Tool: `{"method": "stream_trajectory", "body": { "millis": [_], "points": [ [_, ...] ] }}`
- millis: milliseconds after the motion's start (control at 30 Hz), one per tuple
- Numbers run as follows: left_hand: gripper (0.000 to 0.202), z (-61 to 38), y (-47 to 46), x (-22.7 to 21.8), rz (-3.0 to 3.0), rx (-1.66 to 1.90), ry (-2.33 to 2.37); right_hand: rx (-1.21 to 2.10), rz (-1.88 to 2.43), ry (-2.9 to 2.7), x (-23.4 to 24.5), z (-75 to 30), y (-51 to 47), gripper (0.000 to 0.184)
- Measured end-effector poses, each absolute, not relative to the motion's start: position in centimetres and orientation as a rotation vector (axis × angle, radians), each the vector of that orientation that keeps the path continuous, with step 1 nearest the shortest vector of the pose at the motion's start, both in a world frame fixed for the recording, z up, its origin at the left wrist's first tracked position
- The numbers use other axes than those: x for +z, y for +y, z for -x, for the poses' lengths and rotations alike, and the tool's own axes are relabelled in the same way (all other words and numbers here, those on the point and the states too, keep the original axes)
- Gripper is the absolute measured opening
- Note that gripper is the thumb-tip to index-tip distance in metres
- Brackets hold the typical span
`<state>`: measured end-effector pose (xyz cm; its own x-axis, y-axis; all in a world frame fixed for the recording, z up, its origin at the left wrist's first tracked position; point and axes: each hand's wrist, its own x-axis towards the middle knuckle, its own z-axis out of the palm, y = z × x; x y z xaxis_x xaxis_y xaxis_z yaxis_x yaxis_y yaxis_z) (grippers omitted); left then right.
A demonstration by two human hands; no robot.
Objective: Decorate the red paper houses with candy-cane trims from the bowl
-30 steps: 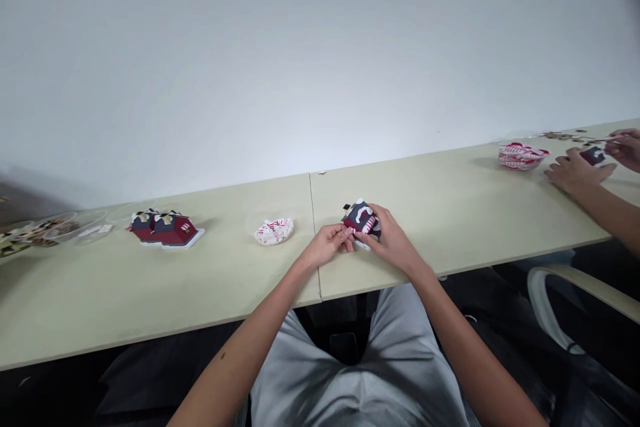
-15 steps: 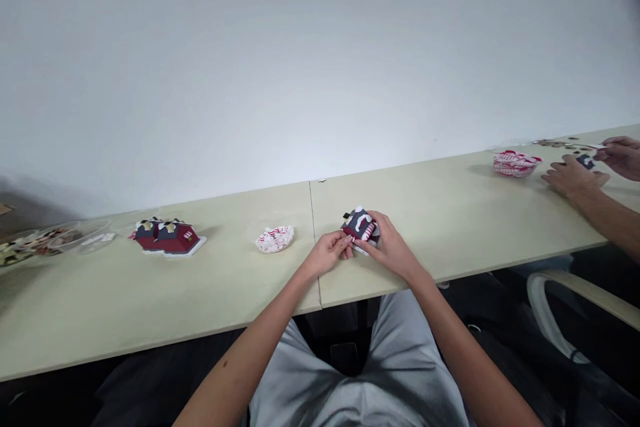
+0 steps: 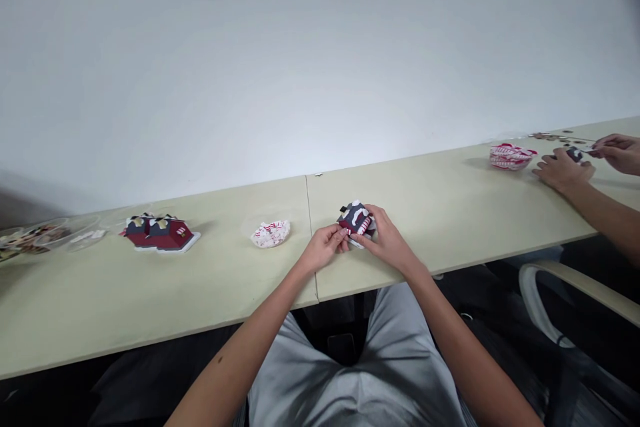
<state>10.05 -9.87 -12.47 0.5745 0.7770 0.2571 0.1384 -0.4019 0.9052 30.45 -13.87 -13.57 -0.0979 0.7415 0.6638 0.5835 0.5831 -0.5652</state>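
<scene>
Two hands meet on one small house, which sits at the near middle of the worktop, just right of the seam. The right hand has its grip closed around the house's right side, the thumb along the near face. The left hand pinches at the near left edge; whether a loose bit of trim is caught between those fingertips is too small to tell.

This looks like fine finger work at that edge. To do it well, I would let the right grip brace the body and leave the pressing to the left fingertips, with light, even force. The white roof trim and the red-and-white strip lie close to the right fingers and could be knocked loose by a hard squeeze.

Just left of the seam stands a bowl of red-and-white pieces, within easy reach of the left hand. Farther left rests a longer red house, useful for comparison. Well apart, at the far right, a co-worker's hands are busy beside a pink-and-white bowl.
</scene>
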Motion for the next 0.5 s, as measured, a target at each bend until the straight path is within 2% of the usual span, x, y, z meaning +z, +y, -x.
{"method": "stream_trajectory", "body": {
  "millis": [500],
  "points": [
    [0.046, -9.89, -10.07, -11.99, -1.814, 0.795, 0.799, 0.145, 1.073, -1.840, -13.71, -30.70, -13.58, 0.065]
  ]
}}
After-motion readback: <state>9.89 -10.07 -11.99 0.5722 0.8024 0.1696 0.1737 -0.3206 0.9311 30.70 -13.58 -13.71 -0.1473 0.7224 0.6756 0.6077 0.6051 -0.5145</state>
